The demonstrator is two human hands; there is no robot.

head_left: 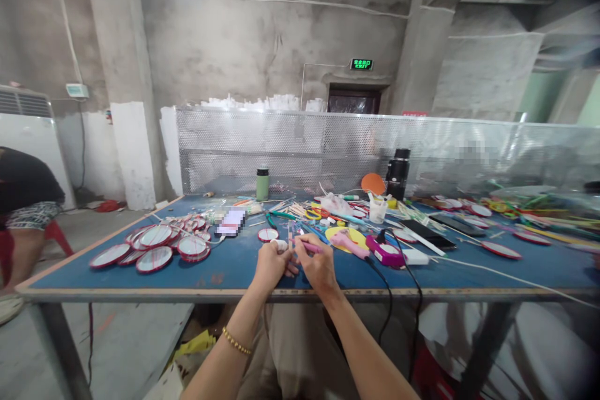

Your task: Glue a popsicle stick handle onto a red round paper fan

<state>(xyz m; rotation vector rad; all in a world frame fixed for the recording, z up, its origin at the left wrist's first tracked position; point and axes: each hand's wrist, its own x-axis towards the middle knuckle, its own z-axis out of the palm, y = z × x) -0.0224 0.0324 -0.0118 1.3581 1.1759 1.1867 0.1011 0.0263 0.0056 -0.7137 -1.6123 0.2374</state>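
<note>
My right hand (319, 267) is closed around a slim pink pen-like tool (312, 248), just above the table's front edge. Close beside it, my left hand (270, 267) has its fingers curled together. Something white shows at the left fingertips, too small to name, and what that hand grips is hidden. A thin strip stands up between the two hands, also unclear. Behind my left hand lies a round red-rimmed disc (267, 235). To the right of my right hand are a pink hot-glue gun (349, 244) and a yellow disc (335, 235).
Red-rimmed discs (154, 259) are piled at left, near a phone (231, 222). Green-handled pliers (272, 220), a green bottle (262, 184), a black flask (398, 174) and a purple power strip (385, 251) with trailing cords stand around. A person (28, 190) sits at far left.
</note>
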